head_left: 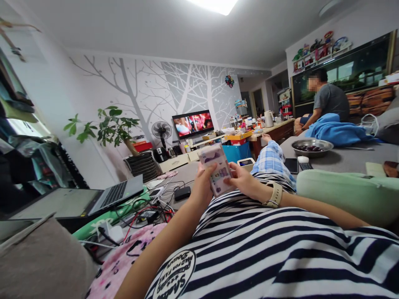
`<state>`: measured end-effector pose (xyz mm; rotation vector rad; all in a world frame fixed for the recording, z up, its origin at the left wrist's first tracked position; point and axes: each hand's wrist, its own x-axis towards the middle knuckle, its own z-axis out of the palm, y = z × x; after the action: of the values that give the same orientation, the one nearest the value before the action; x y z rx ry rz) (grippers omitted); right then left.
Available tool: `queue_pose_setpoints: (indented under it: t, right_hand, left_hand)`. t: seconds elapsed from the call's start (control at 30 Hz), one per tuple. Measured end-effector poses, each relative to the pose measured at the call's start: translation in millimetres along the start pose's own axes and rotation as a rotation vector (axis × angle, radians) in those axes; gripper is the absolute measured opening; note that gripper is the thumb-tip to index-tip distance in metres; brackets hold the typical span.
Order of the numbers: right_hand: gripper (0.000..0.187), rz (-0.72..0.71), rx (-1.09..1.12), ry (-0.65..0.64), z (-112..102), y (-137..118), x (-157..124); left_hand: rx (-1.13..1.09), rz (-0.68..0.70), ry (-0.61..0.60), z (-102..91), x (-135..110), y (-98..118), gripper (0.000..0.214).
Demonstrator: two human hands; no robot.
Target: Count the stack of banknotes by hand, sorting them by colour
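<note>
A thick stack of purple banknotes (215, 157) marked with a 5 is held upright above my striped shirt (237, 232). My left hand (204, 178) grips its left side, with the thumb laid across the front. On the right side, my right hand (245, 179) pinches the lower edge between thumb and fingers. The fingers behind the stack are mostly hidden. A pale watch (274, 195) is strapped on my right wrist.
An open laptop (115, 193) and tangled cables (149, 216) lie on the left. To the right are a green cushion (339, 195), a phone (291, 165), a remote (304, 165) and a metal bowl (312, 151) of dark fruit. Another person (332, 101) sits beyond, at the right.
</note>
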<state>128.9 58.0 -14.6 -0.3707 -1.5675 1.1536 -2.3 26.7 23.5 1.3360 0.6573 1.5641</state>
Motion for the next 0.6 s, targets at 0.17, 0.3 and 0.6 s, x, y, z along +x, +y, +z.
queue_pose_setpoints:
  t: [0.17,0.3,0.6]
  right_hand:
    - [0.038,-0.035,-0.437,0.037,2,-1,-1]
    - [0.036,-0.209,-0.617,0.025,0,-16,-5]
    - [0.045,-0.088,-0.523,-0.100,-16,11,-21]
  left_hand:
    - [-0.103,-0.069,0.221,7.6,1,-16,0.029]
    - [-0.181,0.087,0.181,11.8,-6,-10,0.025]
    - [-0.157,-0.239,0.165,-1.1,-17,-30,0.025]
